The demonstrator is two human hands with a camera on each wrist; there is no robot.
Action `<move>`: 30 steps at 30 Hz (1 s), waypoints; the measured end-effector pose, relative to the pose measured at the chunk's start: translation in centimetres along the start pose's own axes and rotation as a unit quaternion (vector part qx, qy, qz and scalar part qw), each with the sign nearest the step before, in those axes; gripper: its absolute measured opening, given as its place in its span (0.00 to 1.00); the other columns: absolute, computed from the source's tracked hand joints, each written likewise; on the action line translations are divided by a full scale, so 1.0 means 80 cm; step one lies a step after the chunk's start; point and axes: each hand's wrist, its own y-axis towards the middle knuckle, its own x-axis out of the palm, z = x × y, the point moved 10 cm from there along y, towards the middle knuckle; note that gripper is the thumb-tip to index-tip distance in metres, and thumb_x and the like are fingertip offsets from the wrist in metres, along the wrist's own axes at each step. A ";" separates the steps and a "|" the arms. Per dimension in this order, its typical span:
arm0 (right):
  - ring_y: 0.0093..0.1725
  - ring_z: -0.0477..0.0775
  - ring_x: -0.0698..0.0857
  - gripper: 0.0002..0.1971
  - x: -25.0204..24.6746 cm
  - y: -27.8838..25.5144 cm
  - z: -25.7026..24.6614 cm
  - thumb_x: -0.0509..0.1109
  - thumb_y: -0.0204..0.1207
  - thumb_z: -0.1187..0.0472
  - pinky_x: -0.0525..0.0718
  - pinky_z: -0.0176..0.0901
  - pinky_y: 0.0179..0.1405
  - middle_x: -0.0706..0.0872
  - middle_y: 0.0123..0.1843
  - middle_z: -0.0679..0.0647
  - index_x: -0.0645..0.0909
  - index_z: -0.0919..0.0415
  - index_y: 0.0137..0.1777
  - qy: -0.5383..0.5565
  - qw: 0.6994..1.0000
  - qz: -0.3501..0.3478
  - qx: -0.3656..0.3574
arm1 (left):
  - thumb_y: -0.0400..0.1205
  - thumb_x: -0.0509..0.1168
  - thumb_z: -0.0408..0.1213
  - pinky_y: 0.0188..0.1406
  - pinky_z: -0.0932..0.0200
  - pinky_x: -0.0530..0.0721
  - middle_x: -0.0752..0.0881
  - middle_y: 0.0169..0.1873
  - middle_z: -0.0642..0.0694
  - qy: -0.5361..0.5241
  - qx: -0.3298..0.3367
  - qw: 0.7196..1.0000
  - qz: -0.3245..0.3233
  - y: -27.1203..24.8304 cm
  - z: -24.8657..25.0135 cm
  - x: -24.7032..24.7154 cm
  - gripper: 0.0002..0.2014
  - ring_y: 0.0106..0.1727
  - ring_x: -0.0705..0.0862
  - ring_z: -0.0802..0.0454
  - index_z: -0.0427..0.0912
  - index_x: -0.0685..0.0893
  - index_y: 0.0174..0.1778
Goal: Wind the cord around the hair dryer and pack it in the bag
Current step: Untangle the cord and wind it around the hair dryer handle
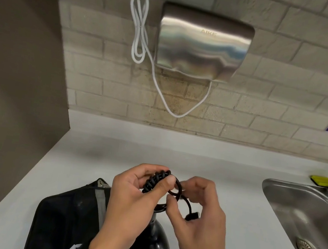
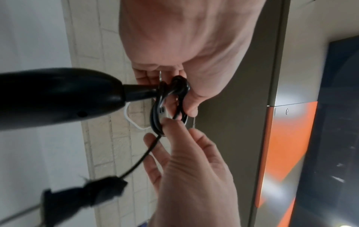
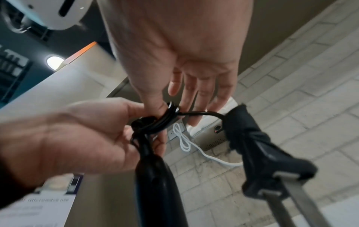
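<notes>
Pale brick wall [image 1: 266, 109], steel hand dryer [image 1: 204, 43], white counter [image 1: 217, 161], sink [image 1: 294, 210].

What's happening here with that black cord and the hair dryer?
A person is coiling a black hair dryer's cord. The left hand grips the bundle of wound cord, thumb pressed on top, while the right hand pinches a loop beside it. The plug dangles loose on a short free length. The black bag lies on the white counter under the left arm, and the dryer isn't packed yet.
</notes>
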 end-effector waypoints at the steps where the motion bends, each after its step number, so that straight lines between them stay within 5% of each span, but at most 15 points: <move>1: 0.45 0.42 0.87 0.17 -0.004 -0.002 -0.014 0.77 0.69 0.63 0.84 0.37 0.43 0.89 0.44 0.39 0.77 0.41 0.48 -0.048 0.997 0.033 -0.051 | 0.66 0.79 0.41 0.40 0.69 0.85 0.95 0.37 0.45 -0.011 -0.008 1.000 0.003 -0.001 -0.001 0.001 0.09 0.41 0.93 0.54 0.51 0.93 0.42; 3: 0.42 0.46 0.88 0.09 -0.006 -0.008 -0.028 0.76 0.68 0.63 0.86 0.48 0.36 0.90 0.48 0.42 0.84 0.48 0.44 -0.093 0.986 0.084 -0.111 | 0.69 0.79 0.37 0.34 0.71 0.85 0.94 0.35 0.41 -0.036 -0.027 0.999 0.007 -0.003 -0.003 0.002 0.08 0.38 0.93 0.53 0.46 0.93 0.42; 7: 0.31 0.53 0.89 0.04 -0.014 -0.016 -0.032 0.80 0.66 0.62 0.87 0.46 0.30 0.93 0.48 0.47 0.91 0.52 0.39 -0.090 0.978 0.156 -0.109 | 0.73 0.76 0.31 0.29 0.71 0.85 0.92 0.33 0.37 -0.069 -0.039 0.997 0.019 -0.006 -0.003 0.000 0.07 0.36 0.92 0.50 0.38 0.90 0.46; 16: 0.28 0.48 0.89 0.04 -0.002 -0.012 -0.040 0.79 0.65 0.51 0.82 0.38 0.22 0.94 0.46 0.46 0.93 0.47 0.38 -0.143 0.979 0.133 -0.060 | 0.74 0.76 0.30 0.29 0.73 0.85 0.93 0.35 0.40 -0.010 0.035 0.999 0.038 -0.012 0.007 -0.003 0.05 0.35 0.92 0.55 0.38 0.90 0.44; 22: 0.33 0.44 0.89 0.07 0.000 -0.012 -0.031 0.71 0.71 0.50 0.82 0.36 0.25 0.93 0.49 0.41 0.92 0.46 0.40 -0.164 0.975 0.145 -0.031 | 0.73 0.75 0.36 0.34 0.76 0.84 0.93 0.37 0.54 0.062 0.100 0.993 0.014 -0.014 0.020 0.007 0.04 0.39 0.91 0.61 0.47 0.90 0.42; 26: 0.44 0.37 0.88 0.07 0.014 -0.017 0.003 0.65 0.75 0.47 0.85 0.34 0.36 0.89 0.51 0.30 0.84 0.41 0.47 -0.093 0.991 0.071 0.069 | 0.76 0.74 0.53 0.42 0.71 0.85 0.91 0.42 0.61 0.191 0.151 0.970 0.001 -0.006 0.022 0.003 0.06 0.44 0.91 0.59 0.60 0.88 0.45; 28: 0.52 0.40 0.88 0.06 0.025 -0.019 0.024 0.67 0.77 0.47 0.87 0.38 0.42 0.88 0.54 0.32 0.84 0.44 0.45 0.017 0.990 0.006 0.138 | 0.75 0.70 0.57 0.46 0.70 0.84 0.88 0.46 0.68 0.249 0.185 0.951 -0.007 -0.003 0.026 0.000 0.06 0.47 0.89 0.57 0.68 0.85 0.46; 30: 0.49 0.40 0.88 0.07 0.032 -0.015 0.029 0.70 0.78 0.52 0.85 0.32 0.43 0.89 0.55 0.34 0.87 0.48 0.40 0.115 0.975 -0.060 0.179 | 0.74 0.69 0.57 0.48 0.69 0.84 0.86 0.48 0.72 0.266 0.206 0.941 -0.015 -0.001 0.027 0.000 0.08 0.51 0.88 0.55 0.70 0.85 0.48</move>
